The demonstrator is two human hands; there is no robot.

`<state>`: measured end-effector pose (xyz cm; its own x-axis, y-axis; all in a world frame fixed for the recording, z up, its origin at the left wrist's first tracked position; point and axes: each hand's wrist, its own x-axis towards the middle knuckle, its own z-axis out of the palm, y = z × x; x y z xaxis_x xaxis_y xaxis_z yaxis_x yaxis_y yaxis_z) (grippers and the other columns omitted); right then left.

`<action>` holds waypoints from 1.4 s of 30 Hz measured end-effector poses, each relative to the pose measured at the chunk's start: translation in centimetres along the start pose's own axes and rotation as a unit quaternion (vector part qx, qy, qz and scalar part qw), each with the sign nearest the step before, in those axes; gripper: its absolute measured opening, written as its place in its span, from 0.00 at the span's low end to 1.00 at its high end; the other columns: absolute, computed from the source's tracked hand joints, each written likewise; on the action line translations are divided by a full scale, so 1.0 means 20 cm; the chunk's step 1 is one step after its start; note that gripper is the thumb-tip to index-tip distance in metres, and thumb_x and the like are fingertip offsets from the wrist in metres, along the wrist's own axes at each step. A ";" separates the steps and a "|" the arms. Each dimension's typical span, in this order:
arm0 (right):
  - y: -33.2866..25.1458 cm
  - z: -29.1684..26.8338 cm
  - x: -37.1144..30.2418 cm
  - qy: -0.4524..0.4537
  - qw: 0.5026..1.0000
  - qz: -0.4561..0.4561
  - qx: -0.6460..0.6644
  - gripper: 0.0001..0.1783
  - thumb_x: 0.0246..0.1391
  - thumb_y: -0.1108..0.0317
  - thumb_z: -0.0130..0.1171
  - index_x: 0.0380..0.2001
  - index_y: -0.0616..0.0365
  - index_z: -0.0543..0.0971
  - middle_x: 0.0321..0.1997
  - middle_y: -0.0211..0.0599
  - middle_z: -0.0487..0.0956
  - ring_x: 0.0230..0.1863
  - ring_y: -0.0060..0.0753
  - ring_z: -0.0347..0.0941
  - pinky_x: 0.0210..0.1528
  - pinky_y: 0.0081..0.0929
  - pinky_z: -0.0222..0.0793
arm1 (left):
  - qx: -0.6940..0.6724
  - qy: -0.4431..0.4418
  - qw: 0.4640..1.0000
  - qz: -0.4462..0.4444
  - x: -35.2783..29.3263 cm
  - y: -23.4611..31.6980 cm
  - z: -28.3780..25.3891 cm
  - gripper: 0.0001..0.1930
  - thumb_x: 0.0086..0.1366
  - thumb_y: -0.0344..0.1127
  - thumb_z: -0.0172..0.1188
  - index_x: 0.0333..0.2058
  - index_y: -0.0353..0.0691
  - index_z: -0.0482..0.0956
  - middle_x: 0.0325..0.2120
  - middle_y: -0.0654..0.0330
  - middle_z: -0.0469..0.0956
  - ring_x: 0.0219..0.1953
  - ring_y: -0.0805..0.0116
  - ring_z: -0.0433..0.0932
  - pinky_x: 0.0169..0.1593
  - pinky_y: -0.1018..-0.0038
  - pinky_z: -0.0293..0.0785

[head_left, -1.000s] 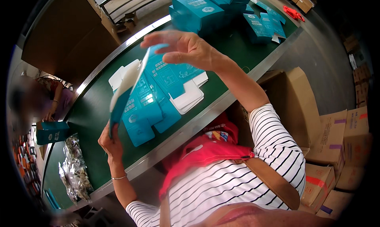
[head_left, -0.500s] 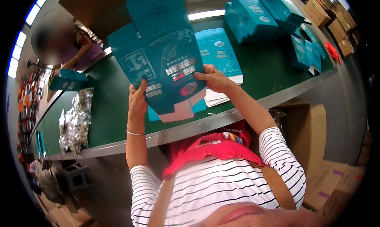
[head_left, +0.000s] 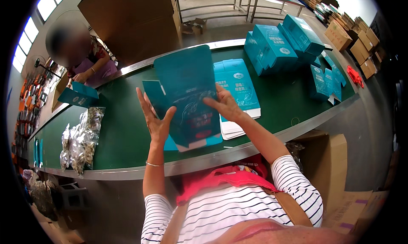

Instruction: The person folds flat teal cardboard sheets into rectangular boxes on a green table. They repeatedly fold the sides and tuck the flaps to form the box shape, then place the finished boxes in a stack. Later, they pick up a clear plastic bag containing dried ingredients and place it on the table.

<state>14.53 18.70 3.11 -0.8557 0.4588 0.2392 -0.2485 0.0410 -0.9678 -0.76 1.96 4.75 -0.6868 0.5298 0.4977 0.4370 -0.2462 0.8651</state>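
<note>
Left hand [head_left: 158, 124] has opened, fingers spread beside the teal rectangular cardboard carton [head_left: 185, 78]; right hand [head_left: 229, 105] pinches its edge.

The carton [head_left: 185, 76] looks smooth card, bags [head_left: 86, 135] glossy plastic.

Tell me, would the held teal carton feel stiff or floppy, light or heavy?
The teal carton is probably light: its panels look like thin card. It seems stiff, standing up above the right hand without sagging, yet likely bends where its side panel angles away.
</note>
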 end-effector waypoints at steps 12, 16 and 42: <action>-0.10 0.08 0.07 -0.025 0.958 -0.190 -0.215 0.29 0.55 0.49 0.57 0.57 0.46 0.65 0.65 0.44 0.55 0.64 0.45 0.54 0.63 0.44 0.53 | -0.019 0.016 0.999 0.026 -0.16 -0.05 0.02 0.34 0.62 0.44 0.56 0.60 0.32 0.56 0.47 0.53 0.71 0.46 0.65 0.71 0.48 0.70 0.68; -0.05 0.07 0.08 -0.021 0.959 -0.187 -0.210 0.20 0.57 0.48 0.54 0.41 0.53 0.77 0.59 0.48 0.64 0.61 0.46 0.58 0.61 0.43 0.54 | 0.046 0.028 0.997 0.053 -0.21 -0.15 -0.01 0.26 0.66 0.46 0.48 0.54 0.29 0.66 0.42 0.56 0.74 0.39 0.67 0.74 0.45 0.73 0.70; -0.47 0.09 -0.09 -0.031 0.915 -0.061 -0.397 0.21 0.54 0.50 0.58 0.36 0.58 0.80 0.38 0.40 0.78 0.42 0.38 0.71 0.47 0.32 0.65 | -0.026 -0.074 0.997 0.011 -0.35 0.10 0.09 0.55 0.44 0.51 0.73 0.62 0.33 0.48 0.51 0.42 0.65 0.49 0.52 0.72 0.50 0.64 0.71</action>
<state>17.56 15.99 11.84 -0.8740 0.3576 0.3290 0.0438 0.7322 -0.6797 5.98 -0.84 2.81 -0.5828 0.6366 0.5051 0.4179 -0.2983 0.8581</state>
